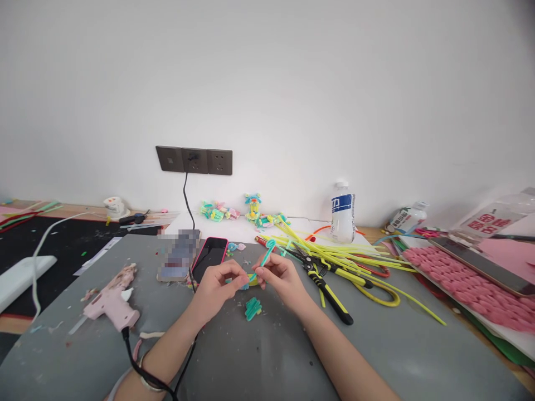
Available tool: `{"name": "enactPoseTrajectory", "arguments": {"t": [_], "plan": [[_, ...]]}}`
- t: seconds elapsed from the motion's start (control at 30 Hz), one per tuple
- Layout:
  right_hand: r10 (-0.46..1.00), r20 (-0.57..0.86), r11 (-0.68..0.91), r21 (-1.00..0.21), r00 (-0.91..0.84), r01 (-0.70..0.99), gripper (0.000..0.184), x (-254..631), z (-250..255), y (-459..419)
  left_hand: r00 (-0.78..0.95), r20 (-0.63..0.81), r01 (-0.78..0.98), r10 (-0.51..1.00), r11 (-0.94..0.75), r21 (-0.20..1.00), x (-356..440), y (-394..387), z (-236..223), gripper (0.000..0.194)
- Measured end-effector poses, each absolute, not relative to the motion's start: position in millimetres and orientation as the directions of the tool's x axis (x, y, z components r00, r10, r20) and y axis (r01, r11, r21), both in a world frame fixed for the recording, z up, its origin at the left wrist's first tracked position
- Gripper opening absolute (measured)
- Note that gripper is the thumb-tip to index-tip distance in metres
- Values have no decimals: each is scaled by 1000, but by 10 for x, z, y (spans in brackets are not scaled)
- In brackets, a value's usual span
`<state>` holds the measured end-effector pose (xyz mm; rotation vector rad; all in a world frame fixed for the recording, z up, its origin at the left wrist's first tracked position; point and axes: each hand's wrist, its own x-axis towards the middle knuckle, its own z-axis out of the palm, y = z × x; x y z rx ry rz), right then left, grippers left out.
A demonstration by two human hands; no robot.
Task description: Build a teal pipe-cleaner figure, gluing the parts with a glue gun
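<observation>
A teal pipe cleaner (266,256), curled into a small spiral at its upper end, stands slanted between my hands. My right hand (281,275) pinches it between thumb and fingers. At its lower end, the fingertips of my left hand (221,285) are pressed together on it; the exact grip is partly hidden. Behind the fingertips shows a bit of yellow and light blue, too covered to name. Just below both hands, a small teal bundle of folded pipe cleaner (253,308) lies on the grey mat (267,362).
Pliers (328,287) and yellow pipe cleaners (355,256) lie right. A pink glue gun (112,306) is at left, its black cord by my left forearm. Two phones (211,253) (179,256), a bottle (343,214) and small pipe-cleaner figures (253,207) stand or lie behind.
</observation>
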<state>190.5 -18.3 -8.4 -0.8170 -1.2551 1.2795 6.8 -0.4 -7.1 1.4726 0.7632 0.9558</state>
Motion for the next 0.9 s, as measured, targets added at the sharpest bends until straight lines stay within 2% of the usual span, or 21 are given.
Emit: {"name": "enactPoseTrajectory", "arguments": {"t": [0.1,0.23,0.3,0.4,0.47,0.73,0.9], "plan": [[957,198,153,-965,-210,-213,38,1902,-63,-196,487,198,59,851,-258,964,70,-30,-42,24],[946,151,101,-978,-285,-185,39,1908,-69,-192,555,105,96,825,-190,977,80,-51,-47,24],[958,161,114,-973,-238,-202,36,1919,-97,-177,536,63,48,842,-105,993,82,-44,-58,30],[975,205,174,-945,-86,-277,30,1928,-149,-148,411,65,-100,909,-26,995,82,-21,-61,36],[978,205,180,-932,-46,-313,29,1920,-171,-138,343,60,-176,937,1,984,84,-10,-50,38],[970,167,115,-957,-179,-266,29,1889,-122,-175,354,26,-207,935,51,977,99,-21,-32,39],[966,185,139,-960,-181,-242,31,1908,-116,-178,425,65,-209,903,28,978,90,-11,-47,36]]}}
